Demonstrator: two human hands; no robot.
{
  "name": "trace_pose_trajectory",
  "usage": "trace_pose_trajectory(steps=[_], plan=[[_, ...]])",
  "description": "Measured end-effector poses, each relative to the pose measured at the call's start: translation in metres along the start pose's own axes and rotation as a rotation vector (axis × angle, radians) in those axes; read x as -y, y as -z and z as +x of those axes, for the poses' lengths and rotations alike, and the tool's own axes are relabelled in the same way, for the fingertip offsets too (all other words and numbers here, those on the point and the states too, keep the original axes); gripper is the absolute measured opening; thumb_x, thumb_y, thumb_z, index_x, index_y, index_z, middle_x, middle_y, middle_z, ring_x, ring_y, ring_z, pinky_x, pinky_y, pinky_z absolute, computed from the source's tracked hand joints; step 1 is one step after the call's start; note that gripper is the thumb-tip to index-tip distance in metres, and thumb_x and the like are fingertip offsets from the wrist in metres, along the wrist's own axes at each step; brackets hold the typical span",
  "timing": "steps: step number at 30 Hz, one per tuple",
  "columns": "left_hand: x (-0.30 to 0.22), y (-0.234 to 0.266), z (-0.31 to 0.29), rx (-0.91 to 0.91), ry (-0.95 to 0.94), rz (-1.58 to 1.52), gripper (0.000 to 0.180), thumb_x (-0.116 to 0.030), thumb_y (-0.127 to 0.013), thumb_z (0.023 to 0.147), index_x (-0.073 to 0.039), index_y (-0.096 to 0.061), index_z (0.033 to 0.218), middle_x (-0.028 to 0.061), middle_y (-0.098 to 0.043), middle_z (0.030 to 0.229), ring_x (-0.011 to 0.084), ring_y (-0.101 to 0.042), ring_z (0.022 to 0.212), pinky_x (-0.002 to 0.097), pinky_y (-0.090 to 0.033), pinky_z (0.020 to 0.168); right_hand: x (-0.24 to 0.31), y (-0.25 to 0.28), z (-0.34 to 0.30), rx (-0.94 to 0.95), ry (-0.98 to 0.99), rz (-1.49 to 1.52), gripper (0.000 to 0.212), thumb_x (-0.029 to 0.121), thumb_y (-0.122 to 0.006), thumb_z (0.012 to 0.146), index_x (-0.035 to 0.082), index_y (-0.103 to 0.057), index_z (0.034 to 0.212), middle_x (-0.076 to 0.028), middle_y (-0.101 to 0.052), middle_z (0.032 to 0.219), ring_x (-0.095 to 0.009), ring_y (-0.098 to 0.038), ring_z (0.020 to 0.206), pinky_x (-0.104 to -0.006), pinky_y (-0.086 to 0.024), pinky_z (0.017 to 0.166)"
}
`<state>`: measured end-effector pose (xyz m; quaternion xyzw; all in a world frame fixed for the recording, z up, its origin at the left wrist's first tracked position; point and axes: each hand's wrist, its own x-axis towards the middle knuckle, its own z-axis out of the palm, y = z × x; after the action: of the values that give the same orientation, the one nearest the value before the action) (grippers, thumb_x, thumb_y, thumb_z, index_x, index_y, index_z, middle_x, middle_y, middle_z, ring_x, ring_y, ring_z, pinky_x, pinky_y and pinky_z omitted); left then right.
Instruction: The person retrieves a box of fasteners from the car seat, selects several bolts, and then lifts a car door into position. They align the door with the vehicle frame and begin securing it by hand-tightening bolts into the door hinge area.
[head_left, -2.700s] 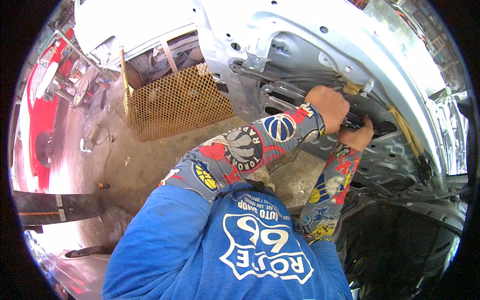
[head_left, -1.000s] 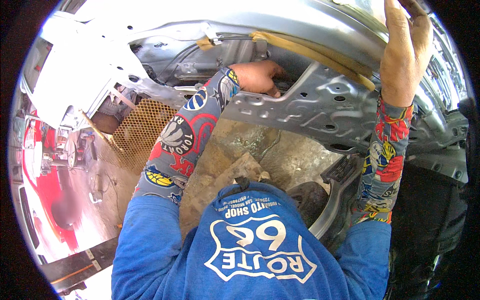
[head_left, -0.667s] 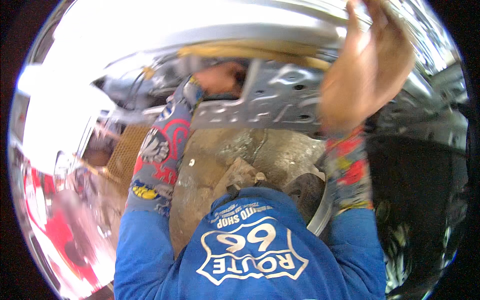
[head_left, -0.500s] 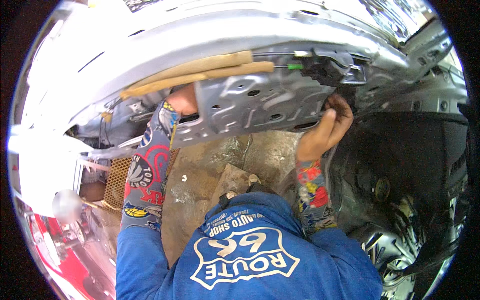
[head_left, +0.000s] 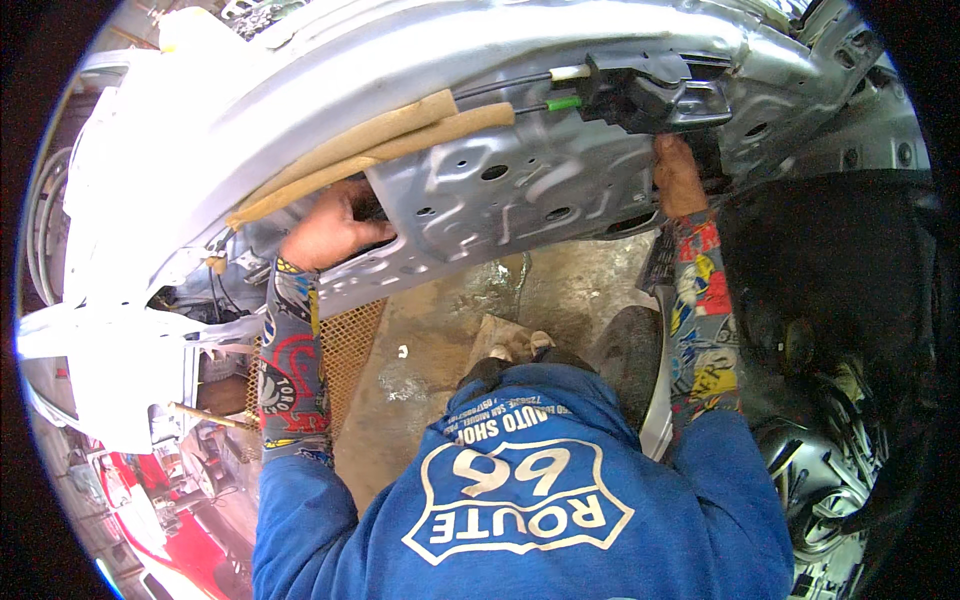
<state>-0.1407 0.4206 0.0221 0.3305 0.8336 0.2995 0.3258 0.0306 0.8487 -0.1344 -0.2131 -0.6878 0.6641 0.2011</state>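
A bare silver car door [head_left: 520, 205] lies across the view in front of me, its inner panel full of holes. My left hand [head_left: 330, 225] is at the large opening on the panel's left, thumb apart from the other fingers, whose tips disappear inside. Under the black inside door handle [head_left: 650, 95], my right hand [head_left: 682, 178] reaches into a dark opening; most of its fingers are hidden. Two cables run left from the handle, one with a green clip [head_left: 563, 104]. Tan foam sleeves [head_left: 400, 135] wrap them. Whether either hand grips something inside cannot be seen.
The dark car interior [head_left: 820, 270] is at the right, with loose wiring [head_left: 825, 490] below it. Beneath the door is a wet concrete floor [head_left: 420, 300] with a tan mesh sheet [head_left: 350, 350]. A red car part [head_left: 165, 515] lies at the lower left.
My left hand has drawn partly back out of its opening, so the thumb shows. The right hand has moved up, its fingers going from beside the panel into the opening under the handle.
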Motion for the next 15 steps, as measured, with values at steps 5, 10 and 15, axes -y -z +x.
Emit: trace_pose_trajectory(steps=[5, 10, 15], plan=[[0.010, -0.001, -0.002, -0.085, -0.164, 0.062, 0.052, -0.015, -0.077, 0.076, 0.001, -0.063, 0.123, 0.0150, -0.067, 0.123, 0.0267, -0.062, 0.114, 0.0402, -0.043, 0.107, 0.009, 0.031, 0.021, 0.221, 0.470, -0.917, 0.042, 0.018, -0.057, 0.095, 0.002, -0.057, 0.133, -0.017, -0.061, 0.130, -0.031, -0.057, 0.120, -0.0401, -0.042, 0.106], [0.017, -0.017, 0.002, -0.237, -0.369, -0.004, 0.058, -0.015, -0.075, 0.073, 0.001, -0.062, 0.127, 0.0199, -0.065, 0.126, 0.0313, -0.061, 0.117, 0.0418, -0.046, 0.105, 0.031, 0.026, 0.043, 0.166, -0.149, -1.330, 0.046, 0.017, -0.062, 0.088, 0.005, -0.057, 0.133, -0.021, -0.058, 0.133, -0.039, -0.053, 0.125, -0.0453, -0.041, 0.109], [0.035, -0.023, 0.009, -0.305, -0.330, 0.124, 0.062, -0.027, -0.075, 0.068, 0.004, -0.064, 0.120, 0.0272, -0.067, 0.115, 0.0385, -0.066, 0.107, 0.0419, -0.052, 0.094, 0.035, 0.037, 0.046, 0.164, 0.024, -1.361, 0.046, 0.018, -0.061, 0.089, 0.006, -0.056, 0.134, -0.019, -0.057, 0.135, -0.037, -0.053, 0.126, -0.0446, -0.041, 0.109]])
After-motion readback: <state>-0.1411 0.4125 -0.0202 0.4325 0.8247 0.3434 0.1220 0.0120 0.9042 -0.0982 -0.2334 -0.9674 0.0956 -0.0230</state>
